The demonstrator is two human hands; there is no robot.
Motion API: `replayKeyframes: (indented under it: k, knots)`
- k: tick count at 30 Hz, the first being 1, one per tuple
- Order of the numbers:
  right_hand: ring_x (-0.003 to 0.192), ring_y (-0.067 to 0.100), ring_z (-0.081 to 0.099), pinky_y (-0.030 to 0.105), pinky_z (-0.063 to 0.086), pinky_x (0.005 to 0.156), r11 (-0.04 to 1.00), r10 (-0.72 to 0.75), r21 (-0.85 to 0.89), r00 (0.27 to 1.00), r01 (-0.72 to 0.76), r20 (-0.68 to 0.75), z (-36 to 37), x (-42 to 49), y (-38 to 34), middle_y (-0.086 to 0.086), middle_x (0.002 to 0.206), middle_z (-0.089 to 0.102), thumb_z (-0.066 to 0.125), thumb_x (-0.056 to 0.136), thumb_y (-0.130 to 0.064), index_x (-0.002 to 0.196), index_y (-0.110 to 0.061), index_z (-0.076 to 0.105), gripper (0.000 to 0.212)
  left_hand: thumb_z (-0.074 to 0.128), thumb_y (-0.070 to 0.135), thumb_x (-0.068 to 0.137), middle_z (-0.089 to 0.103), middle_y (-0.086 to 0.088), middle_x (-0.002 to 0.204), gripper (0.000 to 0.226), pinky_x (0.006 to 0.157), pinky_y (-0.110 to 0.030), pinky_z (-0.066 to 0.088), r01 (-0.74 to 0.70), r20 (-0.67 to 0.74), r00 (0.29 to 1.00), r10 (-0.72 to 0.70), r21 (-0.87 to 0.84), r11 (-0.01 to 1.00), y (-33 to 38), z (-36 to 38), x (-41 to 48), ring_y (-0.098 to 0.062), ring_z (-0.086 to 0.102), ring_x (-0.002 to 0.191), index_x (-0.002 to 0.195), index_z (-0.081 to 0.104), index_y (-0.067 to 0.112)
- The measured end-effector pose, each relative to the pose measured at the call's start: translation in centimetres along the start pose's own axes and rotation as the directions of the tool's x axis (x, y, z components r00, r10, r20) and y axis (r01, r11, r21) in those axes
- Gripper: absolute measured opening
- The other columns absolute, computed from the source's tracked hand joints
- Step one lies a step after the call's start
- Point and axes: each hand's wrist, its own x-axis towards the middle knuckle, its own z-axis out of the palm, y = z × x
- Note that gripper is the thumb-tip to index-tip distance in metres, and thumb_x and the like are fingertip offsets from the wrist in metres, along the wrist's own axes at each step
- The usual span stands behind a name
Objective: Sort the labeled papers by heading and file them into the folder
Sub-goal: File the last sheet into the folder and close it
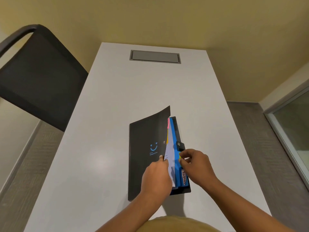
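Your black plastic expanding folder (pixel 145 154) lies flat on the white rectangular worktop (pixel 117 101), near your edge and slightly right of centre. Its front cover, printed with a small blue smile mark, is lifted and curls up at the far corner. Your left hand (pixel 156 177) pinches the cover edge together with a white printed paper sheet (pixel 170 158), thumb on top, holding the pocket apart. Your right hand (pixel 196 164) is closed on a small yellow-green tab (pixel 180 155) on the blue inner dividers (pixel 176 148), fingertips pressed together. A pink tab (pixel 168 123) and an orange tab (pixel 167 139) stick out along the divider edges. The black snap strap (pixel 180 146) hangs unfastened beside your right hand. A grey recessed cable hatch (pixel 155 56) sits at the far end of the worktop, and a dark chair (pixel 38 77) stands at the left.
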Motion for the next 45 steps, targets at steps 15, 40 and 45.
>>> replayKeyframes:
  k: [15, 40, 45]
  knots:
    - [0.112, 0.027, 0.063, 0.037, 0.055, 0.088, 0.979, 0.099, -0.188, 0.993, -0.083, 0.072, -1.3, 7.0, 4.9, 0.009, 0.133, 0.061, 0.07, 0.085, -0.042, 0.14, -0.018, 0.044, 0.065, 0.067, 0.016, 0.09, 0.045, -0.012, 0.146, 0.056, 0.088, -0.033, 0.052, -0.038, 0.179, 0.984, 0.005, 0.185, 0.982, 5.5, 2.5, 3.7, -0.024, 0.059, 0.112, 0.14, 0.043, 0.011]
    - [0.069, 0.027, 0.067, 0.045, 0.057, 0.072, 0.956, 0.203, 0.184, 0.968, -0.229, 0.149, -3.5, 16.8, 13.4, 0.006, 0.071, 0.072, 0.06, 0.088, -0.016, 0.081, -0.017, 0.073, 0.015, 0.066, 0.076, 0.064, -0.012, -0.003, 0.163, 0.123, 0.121, -0.044, 0.004, 0.054, 0.025, 0.998, -0.06, 0.2, 0.978, -2.6, 9.2, 14.6, -0.026, -0.009, 0.15, 0.156, 0.001, 0.025]
    - [0.063, 0.015, 0.062, 0.033, 0.054, 0.069, 0.908, 0.194, 0.338, 0.963, -0.249, 0.187, -3.2, 17.3, 12.2, -0.008, 0.064, 0.069, 0.057, 0.096, -0.035, 0.078, -0.016, 0.076, 0.032, 0.05, 0.095, 0.049, -0.038, 0.0, 0.154, 0.139, 0.116, -0.055, -0.01, 0.015, 0.13, 0.99, -0.047, 0.238, 0.971, -5.3, 9.5, 16.7, -0.027, -0.033, 0.142, 0.149, -0.024, 0.034]
